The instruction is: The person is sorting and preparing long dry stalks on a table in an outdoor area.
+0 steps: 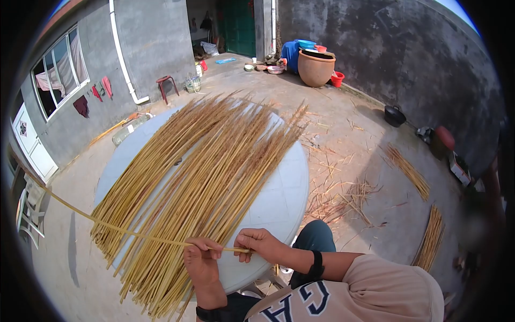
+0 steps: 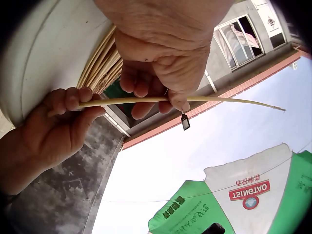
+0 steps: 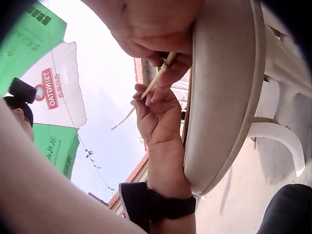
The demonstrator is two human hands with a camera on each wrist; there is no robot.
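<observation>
1. one long yellow stalk [image 1: 123,231] is held in the air by two hands, above the near edge of the round bench [image 1: 292,177].
2. the left hand [image 1: 204,263] has its grip clamped on the stalk. the head view shows mostly the back of its fingers; the left wrist view shows better the thumb, which presses on the stalk.
3. the right hand [image 1: 261,244] has its grip clamped at one end of the stalk, just beside the left hand and apart from it. in the left wrist view, its thumb and curled fingers are seen closing on this end.
4. the other end is free. in the head view it goes far to the left, past the bench, and i cannot tell well where it finishes; in the left wrist view the thin tip is clear against the sky.
5. many similar stalks [image 1: 209,177] lie on the bench, with their feathery tops away from the person. this whole layer only the head view shows.
6. only the head view shows also two bundles [image 1: 409,172] on the ground at right, and a clay pot [image 1: 316,68] near the wall.
7. both wrist views, looking upward, show a green and white umbrella [image 2: 248,180], which the head view does not show.
</observation>
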